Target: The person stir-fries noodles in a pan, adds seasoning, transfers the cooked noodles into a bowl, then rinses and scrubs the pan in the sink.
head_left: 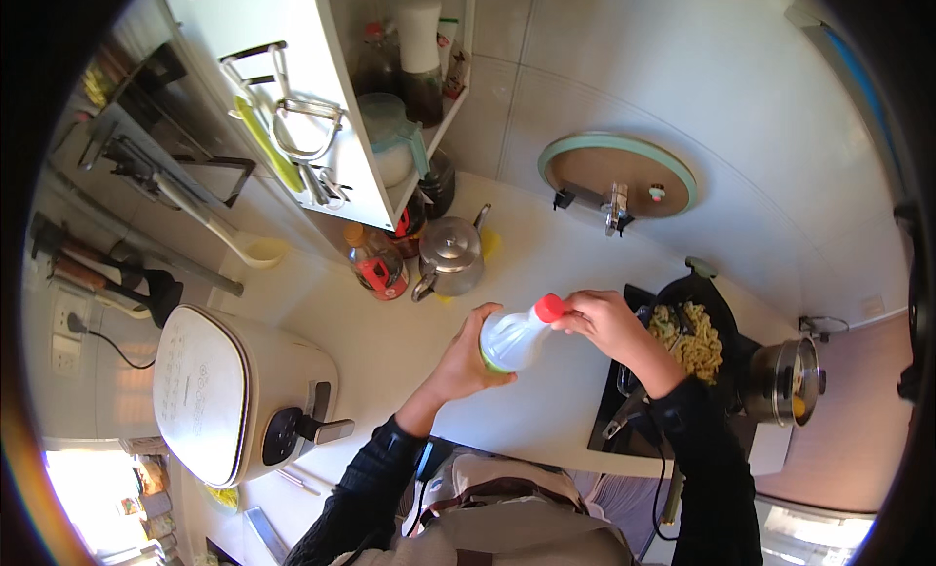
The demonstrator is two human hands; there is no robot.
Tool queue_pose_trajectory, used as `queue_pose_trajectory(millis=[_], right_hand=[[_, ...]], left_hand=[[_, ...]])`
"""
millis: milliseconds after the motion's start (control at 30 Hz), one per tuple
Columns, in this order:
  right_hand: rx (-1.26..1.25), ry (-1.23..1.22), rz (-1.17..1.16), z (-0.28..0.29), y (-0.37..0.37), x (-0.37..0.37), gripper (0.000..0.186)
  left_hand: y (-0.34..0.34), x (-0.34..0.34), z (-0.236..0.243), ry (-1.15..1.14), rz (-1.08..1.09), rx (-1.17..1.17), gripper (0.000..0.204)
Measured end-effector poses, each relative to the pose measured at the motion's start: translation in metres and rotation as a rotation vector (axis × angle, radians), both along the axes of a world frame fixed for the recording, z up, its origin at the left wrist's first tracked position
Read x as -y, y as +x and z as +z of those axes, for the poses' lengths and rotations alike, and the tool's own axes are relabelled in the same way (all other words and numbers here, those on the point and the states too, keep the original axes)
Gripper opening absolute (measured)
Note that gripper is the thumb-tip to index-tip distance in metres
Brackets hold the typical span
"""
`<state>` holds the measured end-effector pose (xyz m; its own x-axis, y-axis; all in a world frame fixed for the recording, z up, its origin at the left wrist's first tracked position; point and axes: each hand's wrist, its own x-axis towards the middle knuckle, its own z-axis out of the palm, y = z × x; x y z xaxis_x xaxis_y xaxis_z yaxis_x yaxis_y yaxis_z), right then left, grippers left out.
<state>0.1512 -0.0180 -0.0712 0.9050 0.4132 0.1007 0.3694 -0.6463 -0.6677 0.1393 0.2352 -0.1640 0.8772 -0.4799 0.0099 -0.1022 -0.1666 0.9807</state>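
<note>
"So, what are the hands doing, nearest first?"

"Both are on one thing: a clear, whitish plastic bottle (512, 342) with a green base. The left hand (458, 364) has its fingers wrapped round the lower body."

"And the right hand (606, 322)?"

"Its fingers are clamped on the round red plastic cap (549, 308), which sits on the bottle's neck."

"Upright?"

"No, tilted, cap end towards the right, in front of the person and over the pale, smooth surface (546, 415)."

"What stands around it?"

"To the right, a black round wok (731, 317) with pale yellow, chunky food (697, 347) in it, and just beside that a shiny steel pot (768, 379). To the left, a bulky white appliance (200, 390) with a rounded lid and a dark handle."

"Further off?"

"Beyond the hands, a silvery metal kettle (453, 244) with a curved handle, and near its left side a dark bottle with an orange cap and red label (375, 267). Above those, a white open-fronted cabinet (336, 69), a green-handled tool (268, 142) hanging on its side. On the far wall, an oval brown panel with a pale green rim (590, 171)."
</note>
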Motion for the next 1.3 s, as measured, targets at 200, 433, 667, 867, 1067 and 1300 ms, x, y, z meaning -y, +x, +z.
queue_pose_trajectory(millis=[200,433,667,867,1067,1300], right_hand=[[-0.021,-0.174,0.041,-0.058,0.006,-0.005,0.019],[-0.022,-0.177,-0.058,-0.105,-0.001,-0.010,0.013],[0.014,-0.347,-0.109,-0.089,-0.016,-0.025,0.022],[0.013,-0.018,-0.409,0.000,-0.063,0.035,0.056],[-0.036,-0.035,-0.644,0.020,-0.188,0.112,0.038],[-0.244,-0.091,-1.176,-0.038,-0.385,0.135,0.034]], left_hand=[[0.010,0.023,-0.090,0.009,0.024,-0.094,0.099],[0.000,0.028,-0.094,0.141,0.183,0.248,0.074],[0.006,0.027,-0.038,0.385,0.012,0.120,0.026],[0.095,0.030,0.032,0.149,0.045,-0.033,0.028],[0.190,0.036,0.096,0.313,0.213,0.456,0.049],[0.290,0.078,0.026,0.706,0.386,0.436,0.034]])
